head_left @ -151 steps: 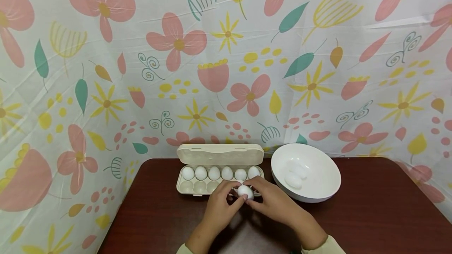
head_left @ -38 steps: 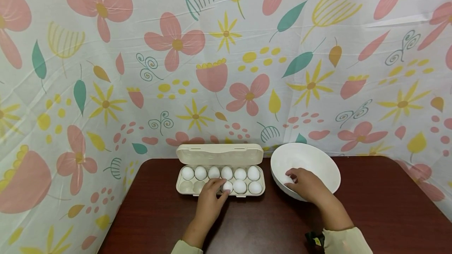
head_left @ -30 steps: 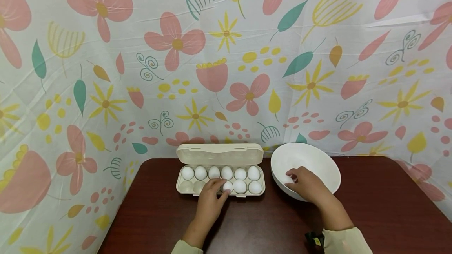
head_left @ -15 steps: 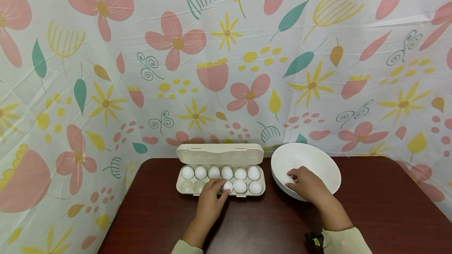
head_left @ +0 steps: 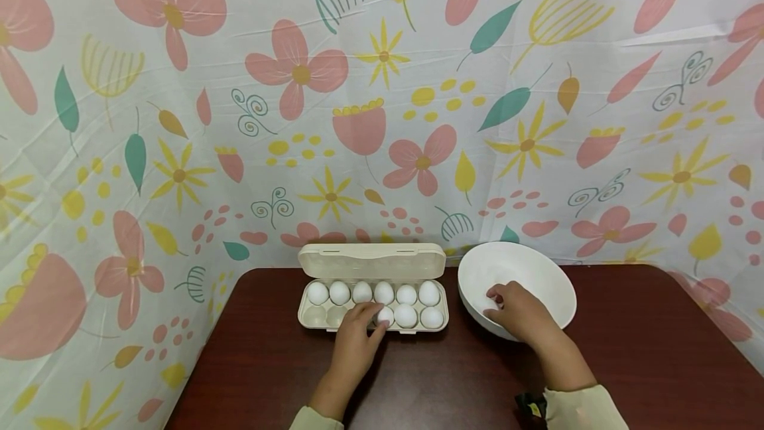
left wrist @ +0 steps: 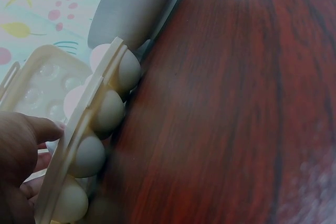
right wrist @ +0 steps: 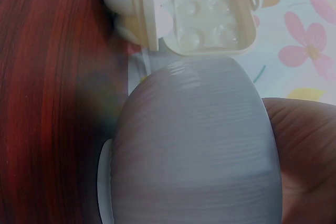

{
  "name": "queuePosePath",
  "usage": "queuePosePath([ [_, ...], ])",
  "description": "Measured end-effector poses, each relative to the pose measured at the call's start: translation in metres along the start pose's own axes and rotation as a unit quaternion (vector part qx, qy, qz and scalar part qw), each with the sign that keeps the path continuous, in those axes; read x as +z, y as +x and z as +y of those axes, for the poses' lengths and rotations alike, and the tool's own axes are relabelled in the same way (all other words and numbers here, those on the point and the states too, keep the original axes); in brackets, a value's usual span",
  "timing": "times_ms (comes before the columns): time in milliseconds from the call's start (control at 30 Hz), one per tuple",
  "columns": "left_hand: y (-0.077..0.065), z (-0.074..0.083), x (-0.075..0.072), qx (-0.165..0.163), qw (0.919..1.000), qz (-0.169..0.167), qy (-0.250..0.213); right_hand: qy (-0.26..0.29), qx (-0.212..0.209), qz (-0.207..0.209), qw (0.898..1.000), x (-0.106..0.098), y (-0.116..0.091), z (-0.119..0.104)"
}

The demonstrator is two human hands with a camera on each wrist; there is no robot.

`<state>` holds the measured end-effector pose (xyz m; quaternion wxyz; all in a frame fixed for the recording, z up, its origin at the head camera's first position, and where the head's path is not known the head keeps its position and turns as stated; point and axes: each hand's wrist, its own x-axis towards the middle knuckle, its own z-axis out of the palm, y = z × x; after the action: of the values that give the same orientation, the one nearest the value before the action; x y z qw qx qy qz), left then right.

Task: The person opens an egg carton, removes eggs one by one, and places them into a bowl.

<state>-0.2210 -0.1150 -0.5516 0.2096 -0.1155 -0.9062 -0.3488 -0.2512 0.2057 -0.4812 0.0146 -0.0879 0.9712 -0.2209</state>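
Note:
My left hand (head_left: 356, 337) pinches a white egg (head_left: 385, 316) between thumb and fingers, in the front row of an egg carton (head_left: 373, 332). Two more front-row eggs sit to the right of it, and the back row is full. Two bare cups show at the front left; the cup beneath my left hand is hidden. My right hand (head_left: 520, 310) reaches over the near rim into a white bowl (head_left: 543, 284). Its fingertips hold a white egg (head_left: 485, 301), partly hidden. In the right wrist view, the bowl's outer wall (right wrist: 194, 145) covers the fingers.
The carton's lid (head_left: 373, 261) stands raised at the back. A dark red wooden table (head_left: 430, 383) carries everything, with a flowered cloth (head_left: 382, 118) behind. A small black object (head_left: 528, 405) is by the right sleeve.
Five seconds ago both hands held one egg over the carton's front right. Since then, my left hand has shifted left and my right hand has gone into the bowl. The last second shows almost no movement.

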Motion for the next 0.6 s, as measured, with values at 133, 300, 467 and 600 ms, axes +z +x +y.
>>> queuePosePath([
  [133, 0.0000, -0.0002, 0.0004, 0.000, 1.0000, 0.000, 0.000, 0.001, 0.005, -0.002, 1.000, -0.0002, 0.0003, 0.0005],
  [300, -0.0004, -0.0003, 0.0007, 0.000, 1.0000, 0.001, 0.003, 0.003, 0.011, -0.004, 1.000, -0.0005, 0.0008, 0.0002],
  [467, -0.0003, -0.0004, 0.0008, 0.000, 1.0000, 0.004, 0.004, 0.003, 0.018, -0.007, 1.000, -0.0004, 0.0015, 0.0003],
  [600, -0.0002, -0.0001, 0.0008, 0.000, 1.0000, 0.002, 0.003, 0.003, 0.024, -0.012, 1.000, -0.0007, 0.0013, 0.0007],
])
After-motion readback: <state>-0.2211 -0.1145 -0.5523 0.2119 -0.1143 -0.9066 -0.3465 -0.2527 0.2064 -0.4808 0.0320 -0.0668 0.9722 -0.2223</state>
